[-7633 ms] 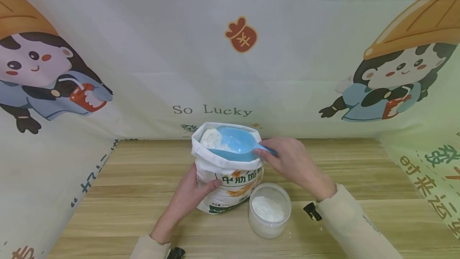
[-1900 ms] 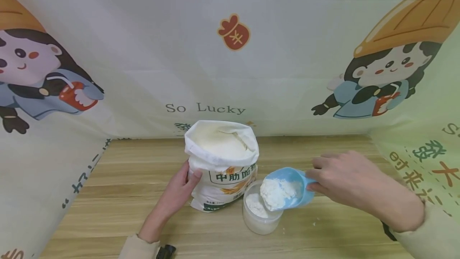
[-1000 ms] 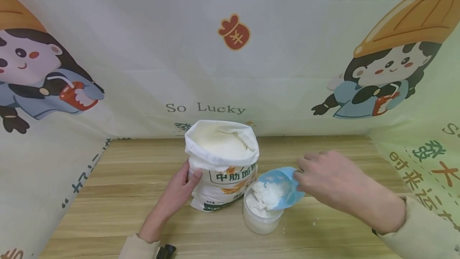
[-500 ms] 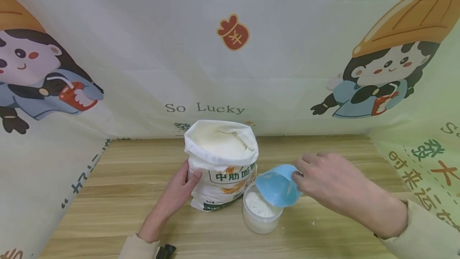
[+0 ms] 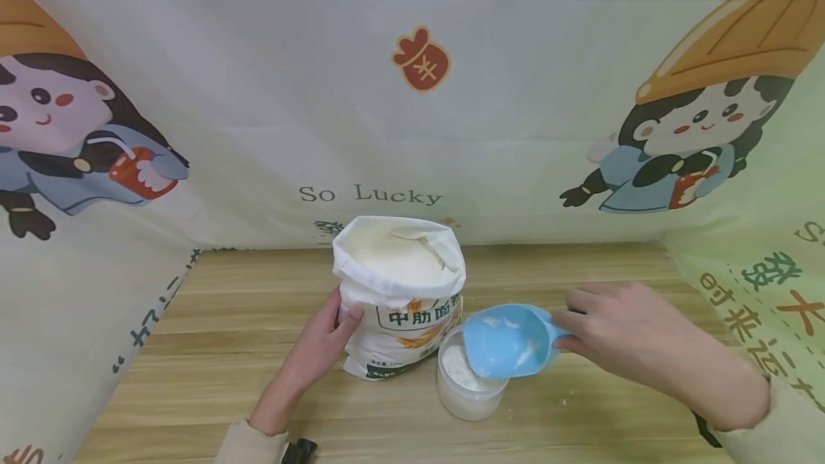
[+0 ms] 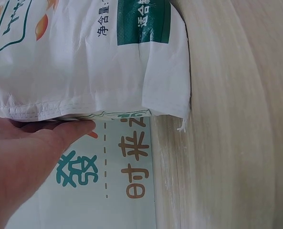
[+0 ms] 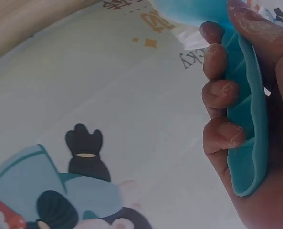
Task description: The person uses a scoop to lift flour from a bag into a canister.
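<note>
My right hand [image 5: 634, 342] grips a blue scoop [image 5: 505, 342] by its handle, fingers curled round it in the right wrist view. The scoop is tilted above a clear round tub [image 5: 469, 403] that holds white flour [image 5: 460, 367]. Only thin smears of flour cling inside the scoop. Left of the tub stands an open white flour bag [image 5: 399, 324], its top folded outward and pale flour inside. My left hand [image 5: 319, 339] holds the bag's left side, thumb toward the front; its other fingers are partly hidden by the bag.
A wood-grain table [image 5: 225, 349] bears everything. Specks of flour [image 5: 564, 401] lie on it right of the tub. A printed cloth [image 5: 283, 92] with cartoon figures hangs behind and along both sides.
The scoop went from the bag, heaped with flour, to the tub and tipped its load in. It has since turned back up, and my right hand has shifted right. My left hand stays on the bag.
</note>
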Available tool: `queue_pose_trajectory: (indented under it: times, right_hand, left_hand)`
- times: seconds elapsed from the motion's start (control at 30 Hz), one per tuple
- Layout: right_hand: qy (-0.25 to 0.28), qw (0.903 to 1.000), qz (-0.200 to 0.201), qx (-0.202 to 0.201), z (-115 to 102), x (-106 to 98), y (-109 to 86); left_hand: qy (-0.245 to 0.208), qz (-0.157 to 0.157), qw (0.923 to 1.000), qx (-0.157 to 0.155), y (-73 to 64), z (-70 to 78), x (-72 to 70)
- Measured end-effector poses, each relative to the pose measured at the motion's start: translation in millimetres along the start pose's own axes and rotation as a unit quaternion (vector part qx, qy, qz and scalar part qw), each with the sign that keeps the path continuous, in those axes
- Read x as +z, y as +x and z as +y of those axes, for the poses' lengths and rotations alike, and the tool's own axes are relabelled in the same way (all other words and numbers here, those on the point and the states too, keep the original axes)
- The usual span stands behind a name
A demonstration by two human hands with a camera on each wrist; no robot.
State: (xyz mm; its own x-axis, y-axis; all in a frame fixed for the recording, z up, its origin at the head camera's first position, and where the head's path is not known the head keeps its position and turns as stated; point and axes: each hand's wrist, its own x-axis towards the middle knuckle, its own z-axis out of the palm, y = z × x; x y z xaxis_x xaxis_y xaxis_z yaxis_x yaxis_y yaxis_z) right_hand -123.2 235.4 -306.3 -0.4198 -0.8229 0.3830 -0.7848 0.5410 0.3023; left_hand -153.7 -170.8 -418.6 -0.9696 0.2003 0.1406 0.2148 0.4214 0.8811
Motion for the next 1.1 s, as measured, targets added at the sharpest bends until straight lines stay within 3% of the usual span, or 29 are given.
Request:
queue_pose_trajectory:
  times: [0.33,0.57,0.83,1.1]
  right_hand:
    - [0.060,0.9942,-0.028,0.085,7,-7,-25.6]
    - [0.069,0.9921,0.002,0.105,16,-18,-34.2]
    - [0.061,0.9910,0.041,0.112,20,-21,-26.3]
    - [0.041,0.9876,0.079,0.130,18,-19,-4.8]
  left_hand:
    - [0.005,0.002,1.0000,0.002,0.5,-0.6,1.0]
    - [0.004,0.005,1.0000,0.006,0.6,-1.2,1.8]
    - [0.005,0.010,0.9999,0.007,0.3,-1.7,2.7]
    - [0.001,0.006,1.0000,0.002,-0.3,-1.5,3.3]
